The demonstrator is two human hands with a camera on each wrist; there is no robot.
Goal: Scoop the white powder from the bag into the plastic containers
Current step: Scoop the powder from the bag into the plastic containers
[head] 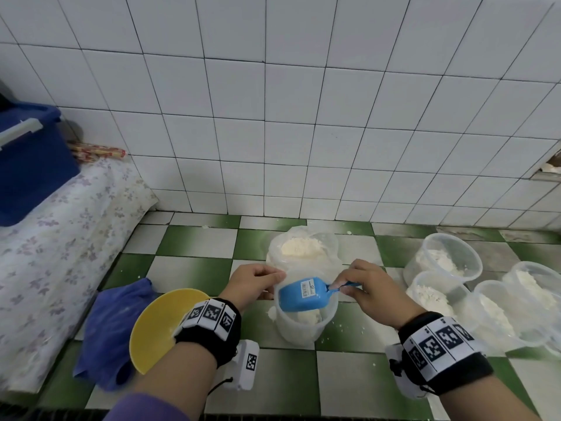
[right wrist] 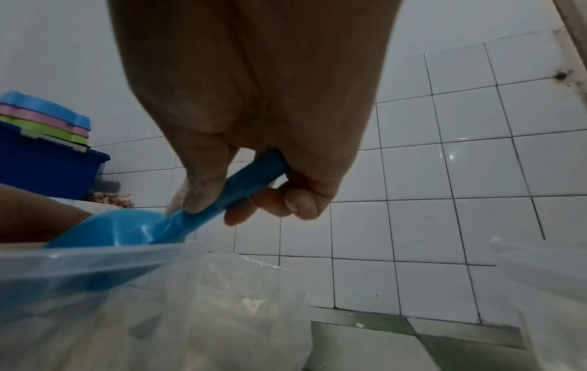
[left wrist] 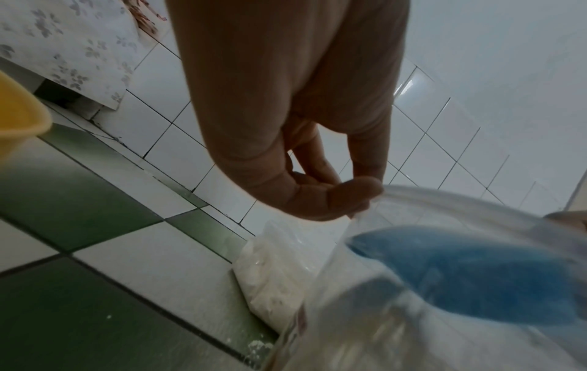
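Observation:
A clear plastic container (head: 299, 331) stands on the checkered floor in front of me, with some white powder in its bottom. My left hand (head: 273, 279) pinches its rim (left wrist: 451, 198) on the left side between thumb and fingers. My right hand (head: 344, 284) grips the handle of a blue scoop (head: 300, 294). The scoop is tipped mouth down inside the container's opening, its labelled underside facing up. Just behind the container sits the open plastic bag (head: 332, 249), with white powder (head: 302, 247) heaped in it. The right wrist view shows my fingers curled round the scoop handle (right wrist: 251, 180).
Several clear containers holding powder (head: 443, 259) stand at the right. A yellow bowl (head: 158, 323) and a blue cloth (head: 112, 326) lie at my left. A blue bin (head: 33, 168) rests on a floral-covered ledge (head: 60, 238). A white tiled wall (head: 303, 117) is close behind the bag.

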